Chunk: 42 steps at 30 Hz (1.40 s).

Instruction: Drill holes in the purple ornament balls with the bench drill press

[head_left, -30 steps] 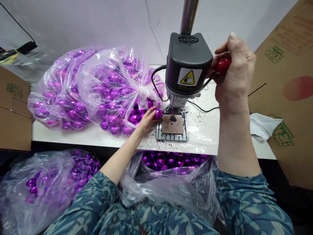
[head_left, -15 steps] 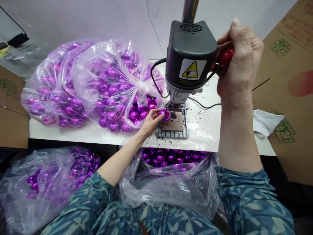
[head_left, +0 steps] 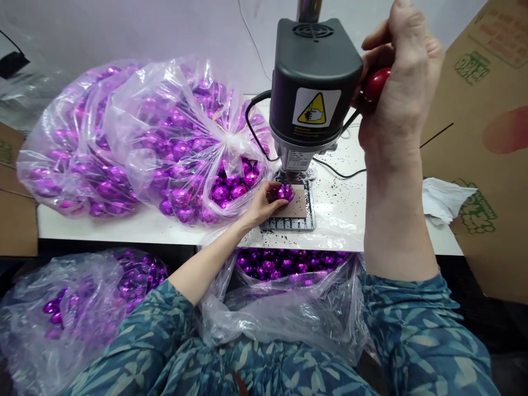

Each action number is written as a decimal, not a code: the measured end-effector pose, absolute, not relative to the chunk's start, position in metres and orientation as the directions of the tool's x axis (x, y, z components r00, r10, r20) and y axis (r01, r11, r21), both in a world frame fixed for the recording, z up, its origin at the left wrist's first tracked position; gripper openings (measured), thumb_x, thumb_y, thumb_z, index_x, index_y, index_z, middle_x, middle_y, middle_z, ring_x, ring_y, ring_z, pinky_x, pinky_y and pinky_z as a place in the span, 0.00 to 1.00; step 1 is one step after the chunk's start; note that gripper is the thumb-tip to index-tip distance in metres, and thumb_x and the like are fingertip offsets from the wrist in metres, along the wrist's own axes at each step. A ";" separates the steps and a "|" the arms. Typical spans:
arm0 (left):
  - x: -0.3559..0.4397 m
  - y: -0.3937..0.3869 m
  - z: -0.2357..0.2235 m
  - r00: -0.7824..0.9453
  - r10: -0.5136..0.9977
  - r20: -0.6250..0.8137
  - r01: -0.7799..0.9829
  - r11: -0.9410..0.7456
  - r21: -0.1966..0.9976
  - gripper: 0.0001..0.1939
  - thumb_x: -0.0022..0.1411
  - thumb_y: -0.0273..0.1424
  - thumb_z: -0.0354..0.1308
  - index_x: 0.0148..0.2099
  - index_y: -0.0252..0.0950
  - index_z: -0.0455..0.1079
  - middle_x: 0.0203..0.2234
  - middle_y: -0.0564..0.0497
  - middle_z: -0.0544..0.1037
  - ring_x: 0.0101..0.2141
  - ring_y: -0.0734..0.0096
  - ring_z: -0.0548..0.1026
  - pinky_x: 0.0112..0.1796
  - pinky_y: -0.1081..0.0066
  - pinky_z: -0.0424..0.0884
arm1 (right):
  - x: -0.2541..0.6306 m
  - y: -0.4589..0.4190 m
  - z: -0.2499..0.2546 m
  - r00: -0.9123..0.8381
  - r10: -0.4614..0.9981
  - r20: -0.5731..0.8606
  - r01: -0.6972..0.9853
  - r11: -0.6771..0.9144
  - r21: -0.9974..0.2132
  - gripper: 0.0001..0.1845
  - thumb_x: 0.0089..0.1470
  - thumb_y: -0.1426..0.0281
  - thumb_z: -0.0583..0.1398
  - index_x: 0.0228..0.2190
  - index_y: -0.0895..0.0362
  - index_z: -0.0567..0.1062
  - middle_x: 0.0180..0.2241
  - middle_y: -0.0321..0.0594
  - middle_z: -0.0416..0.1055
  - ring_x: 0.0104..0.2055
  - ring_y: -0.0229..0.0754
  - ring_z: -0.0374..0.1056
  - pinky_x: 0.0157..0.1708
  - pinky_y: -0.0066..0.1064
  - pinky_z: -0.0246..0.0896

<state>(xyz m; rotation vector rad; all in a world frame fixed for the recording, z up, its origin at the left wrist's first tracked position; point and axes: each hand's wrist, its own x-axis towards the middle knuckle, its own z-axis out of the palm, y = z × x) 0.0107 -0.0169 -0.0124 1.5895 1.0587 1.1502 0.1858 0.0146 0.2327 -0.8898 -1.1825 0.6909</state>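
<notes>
Between the thumb and fingers of my left hand (head_left: 265, 204) is a shiny purple faceted ball (head_left: 285, 192). It is over the brown board (head_left: 296, 208) on the metal base (head_left: 284, 224) of a small drill press (head_left: 315, 77). The ball sits below the drill head, whose bit I cannot make out. My right hand (head_left: 406, 82) is raised at the machine's right side, closed around the lever with a red knob (head_left: 376, 85). Dark shavings lie on the base and around it.
A big clear bag (head_left: 165, 148) of purple balls stands on the white table (head_left: 124, 226) at left. Below the table edge, an open bag (head_left: 289, 313) holds more balls, and another bag (head_left: 70, 319) lies lower left. Cardboard boxes (head_left: 487, 165) flank the table; crumpled white paper (head_left: 447, 199) lies at right.
My left hand has moved the purple ball right, from the board's left edge to farther over it below the drill head. My right hand stays on the red-knobbed lever. The view has shifted slightly.
</notes>
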 end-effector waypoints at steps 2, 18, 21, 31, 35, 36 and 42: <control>0.013 -0.019 -0.012 0.217 0.941 0.259 0.220 -0.306 0.926 0.25 0.55 0.34 0.71 0.53 0.36 0.71 0.46 0.44 0.79 0.44 0.61 0.77 0.47 0.59 0.75 | 0.185 0.015 0.233 0.244 0.842 0.482 -0.012 0.499 -0.866 0.23 0.68 0.63 0.46 0.23 0.55 0.65 0.14 0.31 0.62 0.14 0.29 0.54 0.16 0.27 0.47; 0.025 -0.023 -0.027 0.233 0.934 0.271 0.088 -0.297 0.951 0.28 0.56 0.31 0.71 0.57 0.37 0.67 0.52 0.42 0.77 0.54 0.56 0.77 0.58 0.51 0.71 | 0.178 0.005 0.222 0.321 0.796 0.514 -0.020 0.548 -0.836 0.31 0.67 0.62 0.50 0.12 0.55 0.58 0.10 0.30 0.45 0.11 0.28 0.43 0.11 0.29 0.36; 0.025 -0.023 -0.028 0.234 0.932 0.277 0.075 -0.302 0.951 0.28 0.56 0.33 0.72 0.57 0.37 0.67 0.53 0.41 0.77 0.55 0.56 0.76 0.59 0.51 0.71 | 0.182 -0.007 0.203 0.303 0.674 0.674 0.047 0.696 -0.717 0.22 0.64 0.55 0.54 0.26 0.54 0.77 0.12 0.28 0.41 0.12 0.27 0.42 0.12 0.26 0.42; 0.023 -0.022 -0.029 0.241 0.927 0.288 0.086 -0.316 0.945 0.29 0.56 0.34 0.72 0.58 0.37 0.68 0.53 0.42 0.76 0.55 0.55 0.76 0.58 0.53 0.71 | 0.180 -0.023 0.163 0.373 0.421 0.827 0.033 0.884 -0.466 0.15 0.57 0.48 0.59 0.37 0.38 0.82 0.13 0.28 0.37 0.14 0.21 0.41 0.20 0.21 0.49; 0.022 -0.022 -0.030 0.243 0.915 0.322 0.076 -0.349 0.934 0.29 0.58 0.35 0.71 0.59 0.37 0.68 0.54 0.41 0.76 0.56 0.54 0.75 0.60 0.52 0.70 | 0.172 -0.032 0.161 0.446 0.437 0.781 0.081 0.849 -0.522 0.38 0.57 0.48 0.60 0.09 0.57 0.53 0.10 0.32 0.34 0.12 0.27 0.40 0.15 0.33 0.33; 0.022 -0.022 -0.030 0.246 0.910 0.333 0.077 -0.361 0.929 0.28 0.58 0.35 0.71 0.59 0.37 0.68 0.54 0.41 0.76 0.56 0.54 0.75 0.60 0.52 0.70 | 0.172 -0.033 0.160 0.456 0.441 0.773 0.095 0.839 -0.535 0.41 0.57 0.48 0.59 0.10 0.57 0.45 0.10 0.33 0.34 0.12 0.28 0.39 0.15 0.34 0.33; 0.020 -0.020 -0.033 0.265 0.873 0.408 0.106 -0.448 0.888 0.28 0.60 0.36 0.70 0.59 0.38 0.66 0.53 0.42 0.77 0.55 0.55 0.77 0.57 0.53 0.73 | 0.185 -0.022 0.146 0.321 0.282 0.904 0.013 0.953 -0.302 0.38 0.60 0.62 0.60 0.15 0.55 0.38 0.11 0.28 0.32 0.10 0.26 0.42 0.12 0.27 0.36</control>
